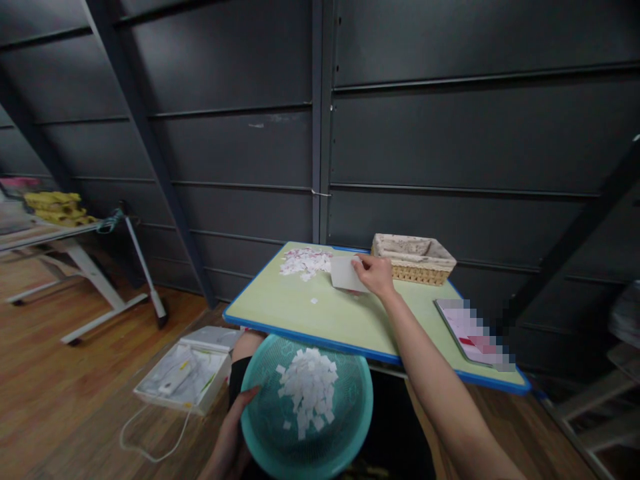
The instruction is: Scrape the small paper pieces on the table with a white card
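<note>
My left hand (233, 437) grips the rim of a teal plastic basin (270, 433) held below the table's near edge; a heap of small white paper squares (310, 390) lies inside it. My right hand (374, 275) reaches across the green table (300, 313) and pinches a white card (345, 273), which stands on the tabletop just right of a pile of white and pinkish paper bits (304, 262). One stray square (314, 301) lies alone on the table.
A wicker basket with cloth lining (413, 257) stands at the table's back right. A tablet-like flat thing (473, 333) lies at the right edge. On the wooden floor left is a white box with a cable (185, 377). Another table (75, 253) stands far left.
</note>
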Demonstrator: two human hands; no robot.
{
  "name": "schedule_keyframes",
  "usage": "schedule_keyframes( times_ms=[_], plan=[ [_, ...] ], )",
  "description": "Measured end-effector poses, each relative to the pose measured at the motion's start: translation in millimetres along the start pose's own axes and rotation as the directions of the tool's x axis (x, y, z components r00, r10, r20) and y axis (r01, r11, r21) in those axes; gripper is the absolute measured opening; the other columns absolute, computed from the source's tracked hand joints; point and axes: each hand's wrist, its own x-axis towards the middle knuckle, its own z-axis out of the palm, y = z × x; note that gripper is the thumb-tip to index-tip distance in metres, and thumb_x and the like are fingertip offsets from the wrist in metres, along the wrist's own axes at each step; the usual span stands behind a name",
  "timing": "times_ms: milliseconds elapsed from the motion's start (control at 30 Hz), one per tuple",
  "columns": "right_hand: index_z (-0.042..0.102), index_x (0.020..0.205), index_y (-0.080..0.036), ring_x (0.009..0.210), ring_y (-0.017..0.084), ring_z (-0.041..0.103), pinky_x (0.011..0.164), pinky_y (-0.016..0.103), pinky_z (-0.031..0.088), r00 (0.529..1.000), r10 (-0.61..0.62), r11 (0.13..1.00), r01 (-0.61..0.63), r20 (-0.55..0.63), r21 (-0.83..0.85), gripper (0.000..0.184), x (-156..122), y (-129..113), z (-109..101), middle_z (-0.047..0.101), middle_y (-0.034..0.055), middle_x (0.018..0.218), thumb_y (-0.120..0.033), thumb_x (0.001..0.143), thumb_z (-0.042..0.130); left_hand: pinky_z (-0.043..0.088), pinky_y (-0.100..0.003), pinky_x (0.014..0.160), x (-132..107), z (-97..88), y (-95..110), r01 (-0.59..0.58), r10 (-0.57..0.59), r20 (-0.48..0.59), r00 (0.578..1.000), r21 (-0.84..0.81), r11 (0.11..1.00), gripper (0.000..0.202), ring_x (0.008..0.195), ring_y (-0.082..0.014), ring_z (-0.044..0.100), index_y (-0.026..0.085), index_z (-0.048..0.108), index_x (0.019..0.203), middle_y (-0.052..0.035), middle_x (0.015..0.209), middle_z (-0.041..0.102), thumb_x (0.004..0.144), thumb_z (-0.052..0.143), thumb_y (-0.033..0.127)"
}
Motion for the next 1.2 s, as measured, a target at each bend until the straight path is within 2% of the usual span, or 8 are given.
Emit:
schedule_keyframes(
  times_ms=[133,300,400,500,600,767,967,1200],
  plan=[
    [0.071,0.068,-0.017,0.054,0.016,0.054,0.054,0.025,0.031,0.999,-0.010,0.994,0.005,0.040,0.112,0.032,0,0,5,0.066,0.0043,0.059,-0.036,0.079,0.048,0.053,-0.042,0.088,3,-2.1,-2,-0.001,0.001,0.053,0.999,0.003,1.000,0.047,0.086,-0.0319,0.073,-0.002,0.060,0.117,-0.0141,0.077,0.079,0.078,0.061,0.025],
    [0.071,0.071,-0.014,0.053,0.015,0.050,0.052,0.024,0.031,0.998,0.065,0.964,-0.067,0.017,0.257,0.034,3,5,7,0.061,0.0026,0.057,-0.039,0.077,0.050,0.054,-0.041,0.087,4,-5.4,-3,-0.029,0.028,0.032,0.999,0.012,1.000,0.049,0.082,-0.0308,0.074,-0.002,0.058,0.118,-0.0127,0.074,0.079,0.077,0.063,0.024],
    [0.072,0.069,-0.014,0.052,0.014,0.048,0.052,0.024,0.030,0.997,0.076,0.960,-0.076,0.009,0.269,0.032,3,4,7,0.060,0.0022,0.056,-0.038,0.076,0.051,0.055,-0.041,0.086,6,-8.4,-4,-0.011,0.011,0.049,0.999,0.016,1.000,0.054,0.083,-0.0309,0.074,-0.002,0.054,0.122,-0.0121,0.073,0.079,0.077,0.064,0.026],
    [0.072,0.066,-0.014,0.050,0.013,0.045,0.050,0.025,0.028,0.996,0.038,0.957,-0.059,0.077,0.286,0.030,2,1,8,0.057,0.0011,0.051,-0.036,0.075,0.052,0.054,-0.041,0.087,8,-9.5,-6,-0.009,0.009,0.065,0.998,-0.003,1.000,0.054,0.085,-0.0305,0.073,-0.001,0.054,0.123,-0.0121,0.076,0.079,0.077,0.064,0.026],
    [0.074,0.074,-0.013,0.050,0.014,0.048,0.049,0.024,0.031,0.991,0.064,0.918,-0.104,0.116,0.382,0.032,2,0,10,0.062,0.0020,0.056,-0.038,0.073,0.055,0.054,-0.042,0.087,8,-7.3,-7,-0.031,0.031,0.040,0.999,0.006,1.000,0.046,0.087,-0.0311,0.073,0.001,0.059,0.117,-0.0131,0.076,0.079,0.077,0.063,0.023],
    [0.076,0.079,-0.012,0.057,0.018,0.056,0.051,0.026,0.038,0.981,0.176,0.852,-0.196,0.087,0.486,0.034,5,5,9,0.070,0.0062,0.066,-0.040,0.069,0.059,0.055,-0.042,0.087,6,-3.2,-5,-0.030,0.030,0.038,0.999,0.015,0.999,0.035,0.087,-0.0315,0.073,0.002,0.065,0.105,-0.0133,0.074,0.079,0.077,0.062,0.024],
    [0.076,0.077,-0.011,0.053,0.016,0.051,0.048,0.025,0.033,0.982,0.117,0.859,-0.176,0.150,0.480,0.034,3,-1,7,0.066,0.0050,0.061,-0.040,0.068,0.058,0.055,-0.041,0.086,8,-6.4,-6,-0.035,0.034,0.012,0.999,0.026,0.999,0.033,0.091,-0.0313,0.072,0.005,0.066,0.105,-0.0130,0.077,0.079,0.077,0.062,0.021],
    [0.075,0.075,-0.012,0.050,0.013,0.043,0.049,0.024,0.028,0.987,0.066,0.911,-0.120,0.148,0.394,0.033,2,-2,8,0.058,0.0010,0.053,-0.038,0.071,0.055,0.055,-0.042,0.086,14,-10.8,-7,-0.044,0.044,0.029,0.999,0.007,0.999,0.036,0.086,-0.0317,0.073,0.003,0.065,0.105,-0.0125,0.074,0.079,0.075,0.065,0.021]
  ],
)
